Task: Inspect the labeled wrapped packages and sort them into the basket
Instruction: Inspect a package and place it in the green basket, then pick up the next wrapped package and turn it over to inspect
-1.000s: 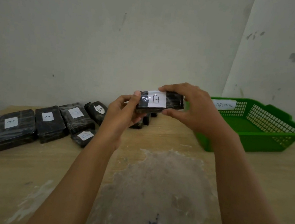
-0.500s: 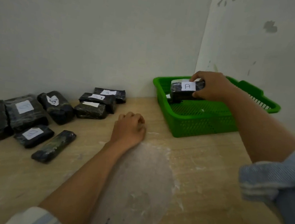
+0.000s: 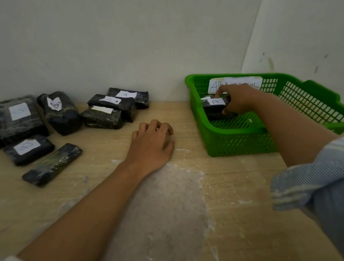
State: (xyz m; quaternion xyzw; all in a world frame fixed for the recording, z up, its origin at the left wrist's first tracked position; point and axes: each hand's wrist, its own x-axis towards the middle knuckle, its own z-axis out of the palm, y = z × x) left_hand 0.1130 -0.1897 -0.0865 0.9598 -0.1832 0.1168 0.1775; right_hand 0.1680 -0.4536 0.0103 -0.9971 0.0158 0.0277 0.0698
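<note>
The right hand (image 3: 236, 101) reached inside the green plastic lattice basket (image 3: 240, 145), fingers and thumb pinched on the end of a small black film-wrapped package with a white paper label marked "A" (image 3: 212, 109); that package sat low in the basket's far left corner, and whether it touched the basket floor could not be told; a white handwritten paper sign (image 3: 233, 84) hung on the basket's back wall, partly hidden by the hand; the left hand (image 3: 152, 144) lay palm down on the pale wooden worktop (image 3: 208, 232) just left of the basket's near corner, fingers loosely curled and holding nothing; further left of the basket lay the other black wrapped packages (image 3: 108, 109), most with white labels, and a narrow black wrapped bar (image 3: 53, 164) showing no label; a striped blue sleeve (image 3: 324, 170) covered the right arm on the basket's near side
</note>
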